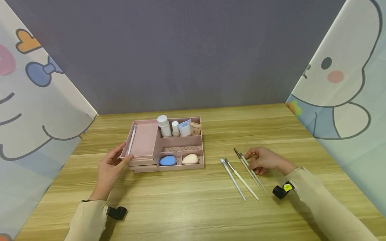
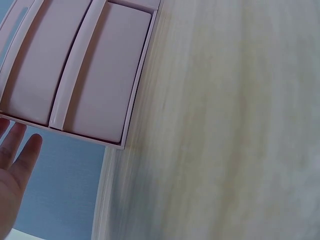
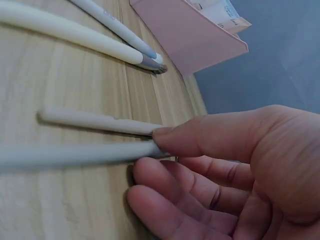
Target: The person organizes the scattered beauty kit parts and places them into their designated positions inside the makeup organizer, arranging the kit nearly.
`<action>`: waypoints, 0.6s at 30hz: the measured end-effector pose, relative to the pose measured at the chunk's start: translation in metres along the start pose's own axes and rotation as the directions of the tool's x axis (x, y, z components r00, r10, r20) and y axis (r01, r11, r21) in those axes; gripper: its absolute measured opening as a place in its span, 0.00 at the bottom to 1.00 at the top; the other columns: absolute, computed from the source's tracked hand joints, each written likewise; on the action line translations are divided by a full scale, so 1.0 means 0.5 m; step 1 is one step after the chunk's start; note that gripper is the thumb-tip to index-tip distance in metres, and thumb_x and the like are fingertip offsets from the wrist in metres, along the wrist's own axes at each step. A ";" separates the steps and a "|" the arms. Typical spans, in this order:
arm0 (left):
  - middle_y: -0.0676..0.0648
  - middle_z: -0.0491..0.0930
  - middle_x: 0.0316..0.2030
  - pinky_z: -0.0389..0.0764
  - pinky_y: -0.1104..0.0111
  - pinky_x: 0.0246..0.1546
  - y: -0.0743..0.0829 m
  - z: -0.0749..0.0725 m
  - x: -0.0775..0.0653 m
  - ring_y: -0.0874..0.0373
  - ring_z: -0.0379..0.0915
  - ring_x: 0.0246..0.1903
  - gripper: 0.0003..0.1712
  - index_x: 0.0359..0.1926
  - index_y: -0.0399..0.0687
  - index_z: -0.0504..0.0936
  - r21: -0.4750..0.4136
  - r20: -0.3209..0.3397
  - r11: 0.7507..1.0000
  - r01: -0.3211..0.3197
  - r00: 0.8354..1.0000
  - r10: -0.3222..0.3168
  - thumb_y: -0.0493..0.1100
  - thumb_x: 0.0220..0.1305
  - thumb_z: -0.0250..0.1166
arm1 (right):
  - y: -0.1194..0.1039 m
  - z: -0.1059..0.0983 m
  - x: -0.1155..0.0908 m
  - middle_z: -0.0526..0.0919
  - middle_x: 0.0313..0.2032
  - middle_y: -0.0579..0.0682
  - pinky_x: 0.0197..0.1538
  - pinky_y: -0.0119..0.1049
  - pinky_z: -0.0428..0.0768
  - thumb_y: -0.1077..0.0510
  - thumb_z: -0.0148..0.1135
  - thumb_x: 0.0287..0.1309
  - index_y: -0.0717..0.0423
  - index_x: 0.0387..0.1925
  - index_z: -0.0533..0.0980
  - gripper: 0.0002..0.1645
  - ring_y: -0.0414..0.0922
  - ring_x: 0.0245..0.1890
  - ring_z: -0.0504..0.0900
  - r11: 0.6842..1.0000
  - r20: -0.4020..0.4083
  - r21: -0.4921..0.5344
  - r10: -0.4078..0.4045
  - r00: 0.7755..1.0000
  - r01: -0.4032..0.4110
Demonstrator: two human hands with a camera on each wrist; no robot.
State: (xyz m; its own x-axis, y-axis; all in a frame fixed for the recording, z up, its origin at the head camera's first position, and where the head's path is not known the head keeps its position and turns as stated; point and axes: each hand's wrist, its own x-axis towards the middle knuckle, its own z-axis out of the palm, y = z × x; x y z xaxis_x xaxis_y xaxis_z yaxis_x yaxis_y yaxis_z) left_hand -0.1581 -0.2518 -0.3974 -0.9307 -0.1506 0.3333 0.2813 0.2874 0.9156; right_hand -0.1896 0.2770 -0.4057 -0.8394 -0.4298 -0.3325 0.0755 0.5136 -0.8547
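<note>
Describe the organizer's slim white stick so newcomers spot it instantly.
On the wood-grain table stands a pink plastic organizer. The slim white stick lies along the left edge of its top tray. Four similar pale-handled brushes lie outside; this one lies inside.

A wide lane across the wooden table between pink organizer and loose brushes, grey wall beyond.
</note>
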 end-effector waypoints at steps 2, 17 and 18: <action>0.45 0.76 0.62 0.75 0.83 0.50 -0.001 -0.001 0.000 0.73 0.73 0.54 0.29 0.64 0.37 0.76 -0.008 0.004 1.000 0.001 1.000 -0.001 0.28 0.62 0.68 | -0.001 0.000 -0.001 0.77 0.23 0.52 0.23 0.41 0.85 0.67 0.69 0.54 0.71 0.51 0.71 0.24 0.45 0.19 0.80 1.000 -0.018 -0.018 0.005 1.000 -0.005; 0.50 0.79 0.58 0.76 0.82 0.49 -0.009 0.002 0.003 0.72 0.75 0.53 0.28 0.63 0.38 0.77 -0.046 -0.015 0.999 -0.017 1.000 0.016 0.26 0.61 0.67 | -0.026 0.006 -0.001 0.76 0.22 0.52 0.25 0.42 0.84 0.72 0.66 0.43 0.69 0.51 0.74 0.28 0.45 0.21 0.76 0.987 -0.066 -0.156 0.037 0.997 -0.047; 0.50 0.79 0.58 0.76 0.82 0.49 -0.010 0.002 0.003 0.72 0.75 0.53 0.28 0.63 0.38 0.78 -0.054 -0.016 0.998 -0.017 1.000 0.016 0.26 0.61 0.67 | -0.026 0.007 -0.001 0.76 0.22 0.52 0.25 0.42 0.84 0.72 0.65 0.42 0.69 0.51 0.74 0.28 0.44 0.21 0.76 0.986 -0.069 -0.161 0.036 0.997 -0.047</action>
State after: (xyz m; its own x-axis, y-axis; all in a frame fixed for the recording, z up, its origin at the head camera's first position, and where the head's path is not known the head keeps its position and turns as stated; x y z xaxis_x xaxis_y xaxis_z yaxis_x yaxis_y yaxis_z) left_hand -0.1613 -0.2523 -0.4015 -0.9221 -0.1611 0.3518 0.3095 0.2384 0.9205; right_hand -0.1886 0.2681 -0.3958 -0.8715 -0.3583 -0.3348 0.0272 0.6463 -0.7626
